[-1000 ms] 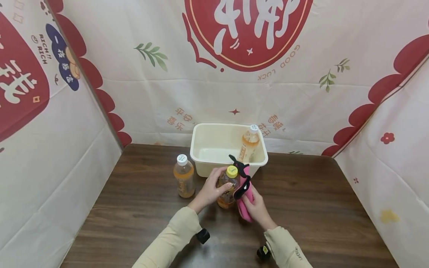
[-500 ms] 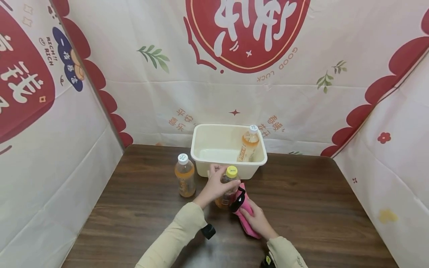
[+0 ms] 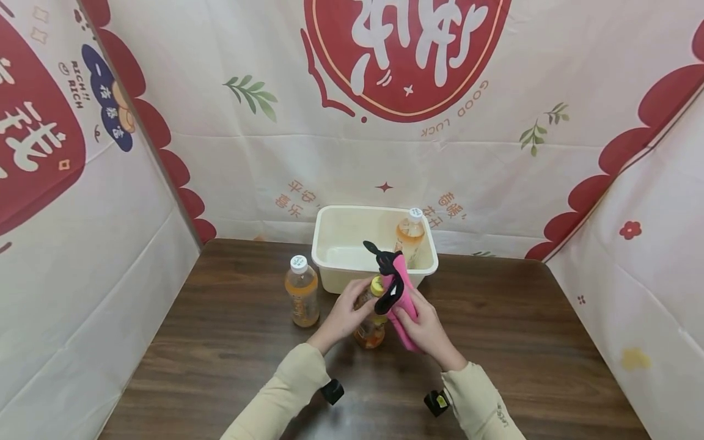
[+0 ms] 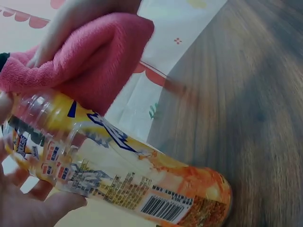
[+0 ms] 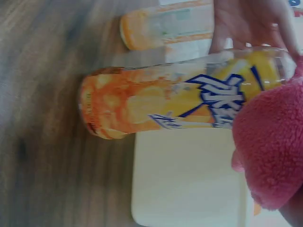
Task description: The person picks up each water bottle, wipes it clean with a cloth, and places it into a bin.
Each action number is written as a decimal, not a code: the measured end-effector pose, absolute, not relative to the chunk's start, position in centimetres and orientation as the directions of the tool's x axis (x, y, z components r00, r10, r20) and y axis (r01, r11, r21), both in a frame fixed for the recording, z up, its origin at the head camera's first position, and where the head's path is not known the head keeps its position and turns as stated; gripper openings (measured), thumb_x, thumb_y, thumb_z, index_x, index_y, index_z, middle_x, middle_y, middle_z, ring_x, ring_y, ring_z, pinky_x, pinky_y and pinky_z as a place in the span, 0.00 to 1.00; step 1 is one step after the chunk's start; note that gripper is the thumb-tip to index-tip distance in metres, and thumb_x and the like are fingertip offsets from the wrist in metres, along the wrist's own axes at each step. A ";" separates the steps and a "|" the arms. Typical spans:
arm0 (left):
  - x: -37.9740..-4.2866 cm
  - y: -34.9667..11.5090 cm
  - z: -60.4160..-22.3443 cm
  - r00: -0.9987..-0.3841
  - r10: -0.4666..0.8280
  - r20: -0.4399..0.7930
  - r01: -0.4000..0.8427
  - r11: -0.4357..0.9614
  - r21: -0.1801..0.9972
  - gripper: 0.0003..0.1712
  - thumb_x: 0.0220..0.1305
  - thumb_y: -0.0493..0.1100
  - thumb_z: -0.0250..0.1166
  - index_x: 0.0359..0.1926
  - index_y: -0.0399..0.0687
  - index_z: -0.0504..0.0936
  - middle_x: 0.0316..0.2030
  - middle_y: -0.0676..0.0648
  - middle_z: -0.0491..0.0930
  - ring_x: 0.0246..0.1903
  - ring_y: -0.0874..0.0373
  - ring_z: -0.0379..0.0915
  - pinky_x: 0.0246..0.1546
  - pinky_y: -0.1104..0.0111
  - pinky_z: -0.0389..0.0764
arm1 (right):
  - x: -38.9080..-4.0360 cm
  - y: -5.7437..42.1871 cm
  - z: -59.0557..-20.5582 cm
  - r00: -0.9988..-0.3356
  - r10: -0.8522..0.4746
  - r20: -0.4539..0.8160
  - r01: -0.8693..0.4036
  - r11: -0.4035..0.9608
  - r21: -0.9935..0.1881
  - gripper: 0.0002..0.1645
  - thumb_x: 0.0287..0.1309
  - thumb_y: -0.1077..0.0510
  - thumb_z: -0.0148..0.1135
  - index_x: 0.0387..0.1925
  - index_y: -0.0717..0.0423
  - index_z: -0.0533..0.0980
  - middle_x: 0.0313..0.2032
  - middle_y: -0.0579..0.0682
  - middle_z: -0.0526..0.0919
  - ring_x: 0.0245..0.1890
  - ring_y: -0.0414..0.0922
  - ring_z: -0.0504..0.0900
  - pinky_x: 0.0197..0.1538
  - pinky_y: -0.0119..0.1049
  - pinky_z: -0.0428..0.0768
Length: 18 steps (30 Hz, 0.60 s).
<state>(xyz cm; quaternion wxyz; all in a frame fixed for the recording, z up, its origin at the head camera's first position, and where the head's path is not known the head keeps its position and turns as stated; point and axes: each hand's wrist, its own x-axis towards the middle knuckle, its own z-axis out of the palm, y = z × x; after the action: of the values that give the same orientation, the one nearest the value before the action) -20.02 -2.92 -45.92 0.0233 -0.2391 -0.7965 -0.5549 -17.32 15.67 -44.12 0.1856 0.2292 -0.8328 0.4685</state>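
Note:
My left hand (image 3: 345, 311) grips the upper part of a drink bottle (image 3: 370, 333) with a yellow cap, standing a little tilted at the front of the cream bin. Its orange and yellow label shows in the left wrist view. In my right hand (image 3: 426, 327) is a bunched pink towel (image 3: 405, 292) with black trim, held against the bottle's upper side beside the cap. Fluffy pink fabric (image 4: 106, 61) covers part of the bottle's neck in the left wrist view. In the right wrist view the towel hides the bottle's top end.
Behind the hands stands the cream bin (image 3: 334, 265), with a white-capped bottle (image 3: 410, 233) leaning in its right side. Another white-capped bottle (image 3: 302, 296) stands on the brown wooden table (image 3: 220, 342) to the left. Printed cloth walls (image 3: 352, 159) enclose the back and sides.
The right hand drew the towel down the bottle's side half a second ago; now it is back up by the cap. The left hand keeps hold of the bottle.

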 end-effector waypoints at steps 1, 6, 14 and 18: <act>-20.0 -2.9 -46.0 -0.880 0.361 0.311 0.415 0.260 0.872 0.28 0.64 0.47 0.56 0.62 0.42 0.65 0.55 0.40 0.67 0.55 0.49 0.64 0.55 0.55 0.66 | -17.2 15.5 -43.9 -0.824 -0.200 0.529 -0.556 0.458 -0.694 0.23 0.46 0.74 0.61 0.48 0.72 0.73 0.52 0.68 0.72 0.50 0.45 0.73 0.51 0.16 0.64; -19.5 -2.9 -46.6 -0.869 0.346 0.353 0.452 0.266 0.851 0.30 0.64 0.51 0.55 0.63 0.45 0.63 0.54 0.40 0.66 0.53 0.50 0.64 0.53 0.54 0.68 | -16.2 14.6 -44.0 -0.778 -0.166 0.606 -0.611 0.427 -0.667 0.23 0.40 0.78 0.62 0.45 0.75 0.73 0.47 0.71 0.74 0.47 0.37 0.73 0.50 0.15 0.65; -19.2 -2.2 -47.0 -0.880 0.268 0.392 0.454 0.230 0.861 0.25 0.61 0.43 0.59 0.59 0.44 0.68 0.50 0.41 0.68 0.51 0.50 0.65 0.51 0.58 0.68 | -16.6 14.9 -50.6 -0.764 -0.083 0.640 -0.625 0.342 -0.702 0.28 0.38 0.82 0.58 0.47 0.76 0.70 0.45 0.68 0.75 0.48 0.26 0.70 0.50 0.16 0.66; -19.5 -2.0 -47.0 -0.897 0.255 0.360 0.416 0.217 0.883 0.25 0.60 0.39 0.59 0.59 0.45 0.67 0.50 0.41 0.68 0.51 0.49 0.65 0.51 0.56 0.67 | -17.9 16.0 -54.7 -0.809 -0.124 0.575 -0.572 0.393 -0.720 0.25 0.42 0.78 0.60 0.48 0.72 0.71 0.46 0.65 0.77 0.48 0.31 0.72 0.50 0.18 0.67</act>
<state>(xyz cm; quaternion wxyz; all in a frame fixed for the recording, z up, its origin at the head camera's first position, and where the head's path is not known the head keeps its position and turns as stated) -19.52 -1.96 -47.00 0.0687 -0.2159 -0.7772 -0.5871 -17.88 16.01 -54.74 0.2212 0.2163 -0.8048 0.5065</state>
